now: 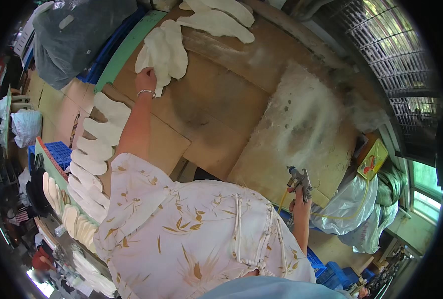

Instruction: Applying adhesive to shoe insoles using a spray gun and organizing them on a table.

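Observation:
My left hand (145, 79) reaches to the far left of the cardboard-covered table (221, 99). Its fingers are closed at the edge of a white insole (155, 47), one of several overlapping in a small pile. My right hand (299, 200), low on the right, grips a metal spray gun (301, 180) with a yellow hose (326, 216) attached. The gun's nozzle end points up and away from me, over the cardboard. Part of the right hand is hidden behind the gun.
White insoles (106, 119) line the table's left edge, and others (216, 25) lie at the far edge. A whitish residue patch (301, 114) coats the cardboard on the right. Plastic bags (351, 204) and a yellow container (373, 159) stand at the right. A barred window (391, 60) is beyond.

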The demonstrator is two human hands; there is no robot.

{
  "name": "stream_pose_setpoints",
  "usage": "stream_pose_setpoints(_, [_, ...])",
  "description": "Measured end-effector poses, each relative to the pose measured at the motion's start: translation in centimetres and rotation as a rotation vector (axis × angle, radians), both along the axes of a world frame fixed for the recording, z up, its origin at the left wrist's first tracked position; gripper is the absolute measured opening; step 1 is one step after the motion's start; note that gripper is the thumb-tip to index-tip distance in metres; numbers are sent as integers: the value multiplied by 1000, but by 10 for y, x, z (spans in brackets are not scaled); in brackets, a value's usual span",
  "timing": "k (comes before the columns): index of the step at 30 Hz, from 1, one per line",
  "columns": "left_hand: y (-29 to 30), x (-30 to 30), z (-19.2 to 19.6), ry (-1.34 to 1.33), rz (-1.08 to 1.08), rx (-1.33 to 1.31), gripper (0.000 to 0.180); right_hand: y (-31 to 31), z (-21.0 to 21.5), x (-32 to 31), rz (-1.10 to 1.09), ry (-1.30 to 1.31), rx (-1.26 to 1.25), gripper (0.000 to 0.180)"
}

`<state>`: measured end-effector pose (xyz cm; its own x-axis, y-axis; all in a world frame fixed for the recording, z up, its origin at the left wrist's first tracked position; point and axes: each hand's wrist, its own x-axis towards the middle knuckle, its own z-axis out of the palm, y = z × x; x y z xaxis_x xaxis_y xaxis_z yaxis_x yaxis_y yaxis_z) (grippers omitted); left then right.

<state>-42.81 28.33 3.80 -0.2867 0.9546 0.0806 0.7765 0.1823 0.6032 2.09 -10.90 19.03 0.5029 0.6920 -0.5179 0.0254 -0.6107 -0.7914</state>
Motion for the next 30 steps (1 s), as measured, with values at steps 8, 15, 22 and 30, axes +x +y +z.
stream_pose_setpoints(8, [-22, 32, 25, 572, -263, 118, 45, 13, -6, -9, -1, 9, 2, 27])
stream_pose_setpoints(15, [-5, 5, -21, 477, -290, 85, 51, 6, -9, -15, -51, 9, -15, 27])
stream_pose_setpoints(22, [-2, -5, -33, 206, -199, 159, 45, 10, -8, -22, -20, 0, -5, 27])
stream_pose_setpoints(30, [-2, -19, -33, -692, 158, -85, 35, 7, -7, -28, -14, -18, 38, 27])
